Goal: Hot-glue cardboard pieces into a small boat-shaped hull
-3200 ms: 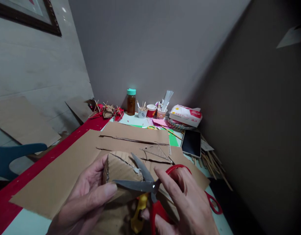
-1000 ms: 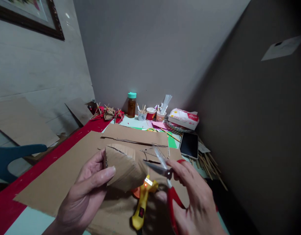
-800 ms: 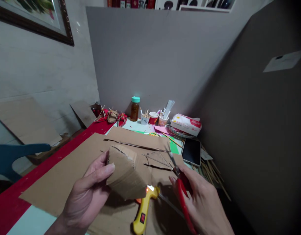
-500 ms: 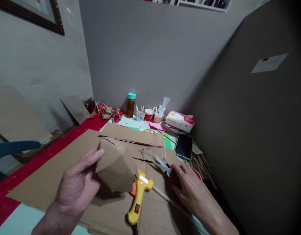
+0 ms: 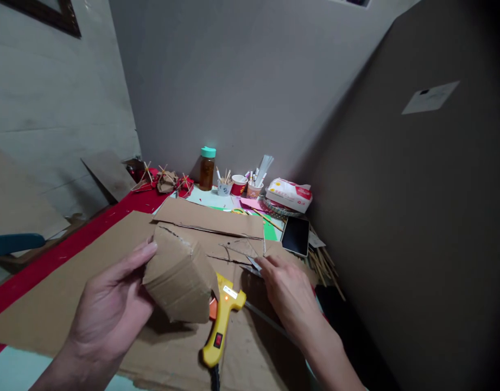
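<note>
My left hand (image 5: 115, 301) is closed on the edge of a folded brown cardboard shape (image 5: 178, 279), tilted above the cardboard sheet. A dark line runs along its top edge. My right hand (image 5: 288, 285) is curled over a pair of scissors (image 5: 254, 265) with fingers closed on the metal; only the blades show and the handles are hidden under the hand. Between the hands lies a yellow hot glue gun (image 5: 223, 320), its small light glowing orange and a clear glue stick behind it. Its nozzle end is partly hidden by the cardboard shape.
A large cardboard sheet (image 5: 78, 271) covers the table, with a cardboard strip (image 5: 209, 217) on top. Behind stand a bottle (image 5: 207, 171), several cups of sticks and pens (image 5: 239, 185), and a tissue pack (image 5: 289, 194). A phone (image 5: 295, 236) and wooden sticks (image 5: 323, 266) lie right.
My right hand has moved left and forward over the scissors, covering their pivot. My left hand still holds the cardboard shape. The whole view has shifted slightly.
</note>
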`<state>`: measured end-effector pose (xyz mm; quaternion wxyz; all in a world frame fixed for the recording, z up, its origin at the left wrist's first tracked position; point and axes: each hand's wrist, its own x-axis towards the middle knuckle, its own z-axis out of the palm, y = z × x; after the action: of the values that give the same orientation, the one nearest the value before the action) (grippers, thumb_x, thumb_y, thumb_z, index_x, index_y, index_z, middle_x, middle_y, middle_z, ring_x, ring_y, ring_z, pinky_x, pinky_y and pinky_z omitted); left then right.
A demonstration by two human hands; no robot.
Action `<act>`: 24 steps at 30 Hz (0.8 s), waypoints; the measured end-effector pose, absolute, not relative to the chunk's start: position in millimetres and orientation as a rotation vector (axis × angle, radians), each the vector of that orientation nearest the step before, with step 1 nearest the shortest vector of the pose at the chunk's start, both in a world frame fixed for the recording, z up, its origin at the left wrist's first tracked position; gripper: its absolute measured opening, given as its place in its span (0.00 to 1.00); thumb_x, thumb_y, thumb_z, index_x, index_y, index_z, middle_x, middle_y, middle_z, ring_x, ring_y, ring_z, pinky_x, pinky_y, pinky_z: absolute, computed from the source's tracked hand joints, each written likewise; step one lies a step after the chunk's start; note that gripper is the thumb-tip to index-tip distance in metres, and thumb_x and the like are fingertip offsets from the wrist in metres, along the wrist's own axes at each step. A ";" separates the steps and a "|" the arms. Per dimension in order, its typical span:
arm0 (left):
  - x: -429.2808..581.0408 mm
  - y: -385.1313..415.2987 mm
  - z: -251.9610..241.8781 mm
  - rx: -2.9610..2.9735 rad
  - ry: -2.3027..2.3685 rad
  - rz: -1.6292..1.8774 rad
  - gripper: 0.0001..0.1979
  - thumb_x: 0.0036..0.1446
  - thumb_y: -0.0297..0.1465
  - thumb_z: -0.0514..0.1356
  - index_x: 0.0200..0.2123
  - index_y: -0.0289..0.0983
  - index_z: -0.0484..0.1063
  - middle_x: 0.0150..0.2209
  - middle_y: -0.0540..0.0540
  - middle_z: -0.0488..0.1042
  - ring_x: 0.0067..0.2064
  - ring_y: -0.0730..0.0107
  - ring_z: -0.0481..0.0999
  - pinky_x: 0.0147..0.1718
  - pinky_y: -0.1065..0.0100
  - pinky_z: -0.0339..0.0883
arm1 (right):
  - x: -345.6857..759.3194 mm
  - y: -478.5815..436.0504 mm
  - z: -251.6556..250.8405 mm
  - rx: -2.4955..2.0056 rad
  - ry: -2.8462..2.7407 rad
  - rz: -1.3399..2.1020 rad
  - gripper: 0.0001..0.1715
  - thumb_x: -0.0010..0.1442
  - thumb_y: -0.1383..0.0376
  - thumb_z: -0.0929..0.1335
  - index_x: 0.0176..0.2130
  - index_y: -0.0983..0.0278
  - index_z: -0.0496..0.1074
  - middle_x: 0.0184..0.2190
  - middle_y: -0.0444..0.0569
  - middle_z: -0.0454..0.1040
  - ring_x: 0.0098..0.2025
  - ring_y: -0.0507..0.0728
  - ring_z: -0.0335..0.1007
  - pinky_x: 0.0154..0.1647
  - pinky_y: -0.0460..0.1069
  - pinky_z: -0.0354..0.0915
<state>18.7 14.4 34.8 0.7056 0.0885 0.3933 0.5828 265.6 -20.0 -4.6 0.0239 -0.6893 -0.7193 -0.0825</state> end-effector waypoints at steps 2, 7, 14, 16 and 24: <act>18.9 14.3 35.7 0.184 0.867 1.286 0.07 0.63 0.26 0.61 0.40 0.40 0.80 0.36 0.51 0.85 0.45 0.60 0.83 0.46 0.63 0.80 | 262.0 -11.1 -6.5 -2.074 -2.291 -0.266 0.16 0.66 0.77 0.63 0.41 0.61 0.76 0.35 0.49 0.77 0.35 0.56 0.74 0.29 0.49 0.56; 17.6 14.8 35.0 0.200 0.832 1.279 0.04 0.58 0.24 0.63 0.36 0.34 0.80 0.31 0.47 0.83 0.42 0.60 0.83 0.48 0.61 0.78 | 266.5 0.8 -15.6 -1.998 -2.345 -0.315 0.18 0.65 0.80 0.61 0.37 0.63 0.76 0.32 0.49 0.76 0.29 0.54 0.71 0.27 0.49 0.53; 20.2 17.2 33.8 0.210 0.801 1.313 0.09 0.59 0.20 0.59 0.32 0.32 0.79 0.29 0.45 0.82 0.39 0.60 0.83 0.47 0.61 0.78 | 274.4 7.8 -37.2 -1.924 -2.335 -0.410 0.15 0.61 0.80 0.64 0.36 0.64 0.74 0.32 0.50 0.76 0.32 0.57 0.73 0.29 0.49 0.56; 20.0 18.0 33.2 0.201 0.784 1.329 0.11 0.61 0.20 0.57 0.32 0.32 0.79 0.29 0.45 0.81 0.37 0.63 0.83 0.46 0.63 0.78 | 278.3 9.4 -44.1 -1.909 -2.296 -0.436 0.13 0.60 0.79 0.64 0.35 0.64 0.73 0.32 0.50 0.76 0.30 0.57 0.73 0.27 0.49 0.55; 17.4 24.1 28.4 0.212 0.695 1.420 0.15 0.66 0.21 0.54 0.29 0.33 0.77 0.30 0.48 0.80 0.31 0.74 0.80 0.39 0.75 0.78 | 292.2 6.9 -46.1 -1.708 -2.030 -0.435 0.13 0.69 0.68 0.58 0.41 0.63 0.71 0.36 0.55 0.76 0.31 0.59 0.73 0.26 0.49 0.60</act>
<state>17.4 24.1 28.4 0.6984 0.0951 0.3116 0.6373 292.2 6.9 -46.1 0.2247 -0.6190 -0.7359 -0.1578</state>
